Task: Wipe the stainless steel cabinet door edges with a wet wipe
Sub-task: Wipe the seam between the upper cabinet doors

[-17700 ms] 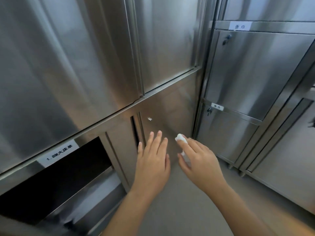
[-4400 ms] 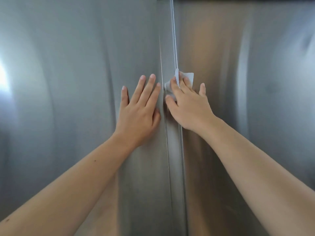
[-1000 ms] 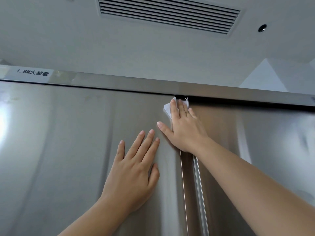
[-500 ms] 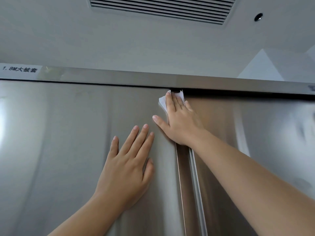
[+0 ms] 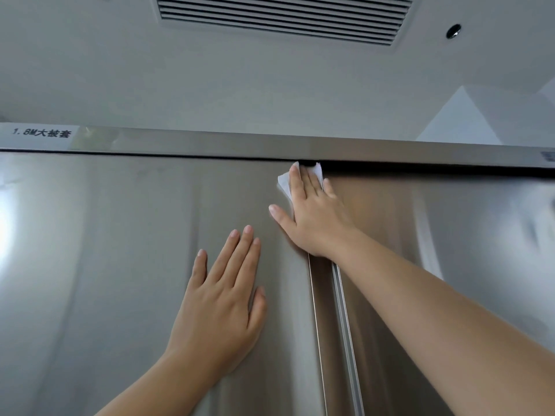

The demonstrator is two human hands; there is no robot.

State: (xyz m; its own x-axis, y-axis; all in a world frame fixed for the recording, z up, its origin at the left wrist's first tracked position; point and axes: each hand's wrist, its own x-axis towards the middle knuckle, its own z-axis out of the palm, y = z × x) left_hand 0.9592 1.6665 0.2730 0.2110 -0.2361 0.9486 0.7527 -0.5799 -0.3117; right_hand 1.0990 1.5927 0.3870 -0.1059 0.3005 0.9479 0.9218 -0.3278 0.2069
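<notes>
Up at the very top of the cabinet, I see the right hand (image 5: 315,217) flat against the steel, its fingers (image 5: 297,187) straight and close together, pressing the white wet wipe (image 5: 283,189) onto the upper corner where the two doors meet. The fingertips reach the dark gap under the top rail (image 5: 210,144). The wipe shows left of the index finger and above the fingertips; the rest is hidden under the hand. The thumb juts out to the left, onto the left door (image 5: 120,265).

The left hand (image 5: 222,304) lies lower on that same door, palm flat, fingers straight and slightly spread, holding nothing. It sits just beside the vertical door edge (image 5: 318,325) that runs down between the doors. The right forearm crosses the right door (image 5: 465,235).

On the rail's left end I read a white label (image 5: 40,133) — "1.8M" and some characters. Above are a slatted ceiling vent (image 5: 282,18) and a small round fitting (image 5: 453,30).
</notes>
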